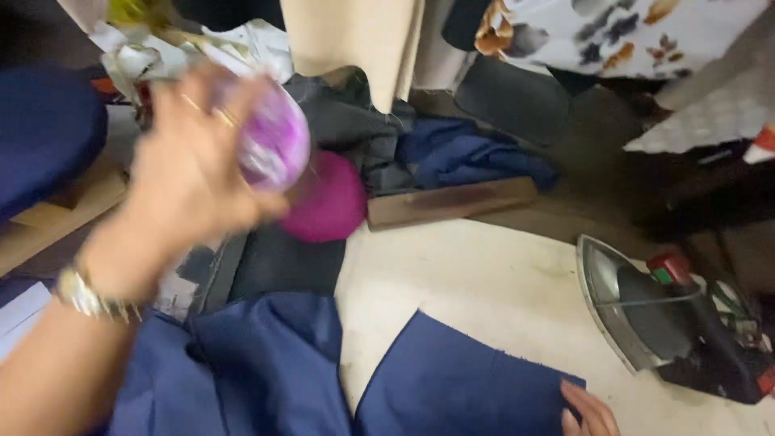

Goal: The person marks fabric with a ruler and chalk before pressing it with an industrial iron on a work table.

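My left hand [190, 165] clasps the pink-capped spray bottle [278, 141] around its body; it seems light, rigid, slick. My right fingertips [589, 408] press soft navy cloth [460, 387].

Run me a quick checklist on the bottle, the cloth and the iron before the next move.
1. Left hand has a grip on the purple bottle: ok.
2. Bottle's spray end visible: cannot tell, blurred.
3. Right hand rests on the navy cloth piece: ok.
4. Cloth piece lies flat on the cream board: ok.
5. Iron is tipped on its side, apart from the cloth: ok.
6. Iron hot or off: cannot tell.
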